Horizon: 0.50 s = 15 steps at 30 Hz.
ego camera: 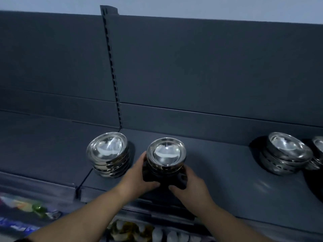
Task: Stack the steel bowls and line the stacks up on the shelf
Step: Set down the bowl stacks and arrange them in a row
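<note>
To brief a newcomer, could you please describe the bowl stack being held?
On the grey shelf, find the slotted upright. The left stack sits at its foot; the held stack is next to the right. Only it has the left hand and right hand gripping it.

I reach both arms forward, my bare forearms coming up from the lower edge of view and angled in toward each other. My left hand [139, 173] cups the left side of the stack of bowls [166, 154], fingers curved up along it and thumb pointing inward at the near side. My right hand [190, 182] mirrors it on the right side, fingers curled round and thumb turned in. The two thumbs lie near each other without touching. My wrists are roughly straight.
</note>
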Each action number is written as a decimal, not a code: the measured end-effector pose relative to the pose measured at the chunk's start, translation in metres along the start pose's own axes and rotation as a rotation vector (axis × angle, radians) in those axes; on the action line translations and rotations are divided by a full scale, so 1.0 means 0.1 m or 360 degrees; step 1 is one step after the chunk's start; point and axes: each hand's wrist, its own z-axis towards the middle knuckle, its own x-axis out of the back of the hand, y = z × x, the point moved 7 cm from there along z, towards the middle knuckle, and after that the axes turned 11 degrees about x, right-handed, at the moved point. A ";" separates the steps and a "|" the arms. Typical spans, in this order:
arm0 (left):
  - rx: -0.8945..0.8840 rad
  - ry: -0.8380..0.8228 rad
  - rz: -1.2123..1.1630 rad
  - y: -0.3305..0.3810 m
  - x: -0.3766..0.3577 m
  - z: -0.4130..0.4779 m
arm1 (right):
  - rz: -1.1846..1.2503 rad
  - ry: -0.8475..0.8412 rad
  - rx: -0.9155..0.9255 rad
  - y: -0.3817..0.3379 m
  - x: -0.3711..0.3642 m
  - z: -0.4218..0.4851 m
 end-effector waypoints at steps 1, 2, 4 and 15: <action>-0.0031 0.0022 0.0019 0.01 0.02 0.02 | 0.0017 0.0044 -0.0016 0.00 0.01 0.00; -0.0059 0.0045 0.0038 0.03 0.03 0.02 | 0.0030 0.0092 -0.0021 -0.01 0.04 0.01; -0.0133 0.0079 0.0047 0.11 0.07 0.02 | 0.0038 0.0164 -0.0018 -0.04 0.10 0.06; -0.0175 0.0244 0.0043 0.12 0.18 0.06 | 0.0204 0.0213 0.0017 -0.08 0.17 0.24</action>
